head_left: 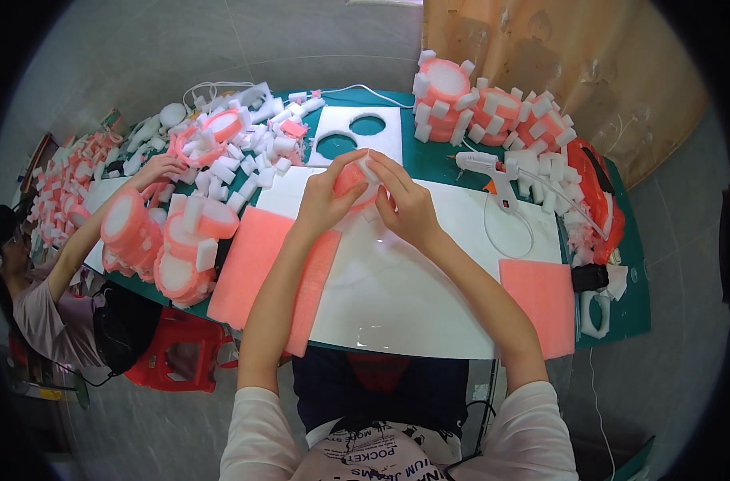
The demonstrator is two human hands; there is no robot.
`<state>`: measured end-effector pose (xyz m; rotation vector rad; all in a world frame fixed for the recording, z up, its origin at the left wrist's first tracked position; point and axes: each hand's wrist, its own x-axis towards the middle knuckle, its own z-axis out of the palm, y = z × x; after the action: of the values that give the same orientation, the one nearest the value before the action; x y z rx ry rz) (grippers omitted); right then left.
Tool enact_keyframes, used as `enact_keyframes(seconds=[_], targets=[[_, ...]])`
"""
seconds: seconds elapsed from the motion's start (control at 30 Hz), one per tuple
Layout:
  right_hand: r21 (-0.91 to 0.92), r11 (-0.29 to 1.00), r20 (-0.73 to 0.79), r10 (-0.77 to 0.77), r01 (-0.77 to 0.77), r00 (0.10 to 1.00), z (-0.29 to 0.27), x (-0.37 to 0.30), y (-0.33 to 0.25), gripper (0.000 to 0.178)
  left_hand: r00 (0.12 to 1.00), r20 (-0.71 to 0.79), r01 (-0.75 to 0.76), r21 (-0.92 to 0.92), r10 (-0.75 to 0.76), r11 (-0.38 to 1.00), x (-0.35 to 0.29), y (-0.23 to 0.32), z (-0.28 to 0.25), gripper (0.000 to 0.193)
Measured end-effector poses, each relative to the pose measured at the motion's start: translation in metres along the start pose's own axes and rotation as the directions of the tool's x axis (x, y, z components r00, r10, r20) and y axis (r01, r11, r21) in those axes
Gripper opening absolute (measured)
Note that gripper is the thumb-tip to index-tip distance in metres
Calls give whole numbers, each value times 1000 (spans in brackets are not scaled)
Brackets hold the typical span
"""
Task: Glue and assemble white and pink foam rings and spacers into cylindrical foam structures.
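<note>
Over the far part of a white board (397,297), my left hand (323,199) and my right hand (411,210) hold a round pink and white foam piece (350,178) between them. My left fingers curl round its left side. The right fingertips press at its top and right side, where a small white foam block seems to sit; the fingers partly hide it. Just beyond my hands lies a white foam sheet (385,154) with two round holes. A white glue gun (500,178) rests to the right of my right hand, its cable looping on the board.
Pink foam sheets (257,260) lie left and right. Foam cylinders studded with white blocks (445,84) stand far right, and more pink-wrapped cylinders (128,224) stand left. Loose white foam blocks (221,168) are heaped far left. A co-worker's hand (164,167) reaches in there. A red bag (602,200) sits right.
</note>
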<state>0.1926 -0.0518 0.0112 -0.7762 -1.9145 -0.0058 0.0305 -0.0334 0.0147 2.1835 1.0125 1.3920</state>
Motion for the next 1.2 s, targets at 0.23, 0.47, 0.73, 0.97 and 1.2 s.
enact_keyframes(seconds=[0.23,0.47,0.73,0.97,1.2], targets=[[-68,997,28,-18,20,999,-3,2,-2,47,989,58,132,53,-135,990,-2,4,-2,50],[-123,989,16,-82,83,997,-4,5,2,48,992,54,112,47,-115,993,-2,3,-1,53],[-97,994,31,-56,58,998,-6,6,-1,48,993,58,100,62,-103,993,-2,6,-1,55],[-87,996,77,11,-4,997,-7,6,-6,46,1000,22,18,31,-18,999,-2,6,0,55],[-60,998,53,15,-12,999,-5,4,-6,46,997,49,64,29,-66,998,-2,7,-2,55]])
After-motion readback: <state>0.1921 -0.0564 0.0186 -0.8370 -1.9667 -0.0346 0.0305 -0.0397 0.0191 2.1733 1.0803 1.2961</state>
